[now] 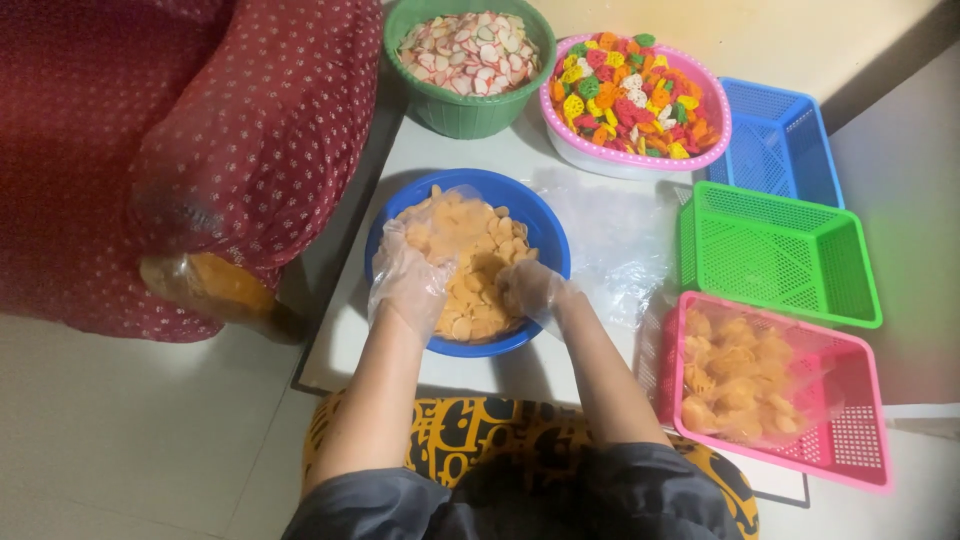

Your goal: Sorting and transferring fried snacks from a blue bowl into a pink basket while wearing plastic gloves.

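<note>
Both gloved hands, left hand (408, 275) and right hand (530, 288), rest loosely curled on orange crackers (478, 262) in blue bowl (545, 228), gripping nothing firmly. Pink basket (850, 445) at four o'clock holds bagged crackers; empty green basket (780, 250) at two o'clock.

We sit on a pale tiled floor (120, 440), beside a dark red dotted fabric sofa (150, 130) and a cream wall (800, 40).

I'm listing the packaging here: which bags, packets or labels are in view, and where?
Clear plastic bags of orange crackers: lying in the pink mesh basket, lower right.
Empty clear plastic bags: flat on the white table, right of the round blue bowl.
No labels, signs or screens show.
</note>
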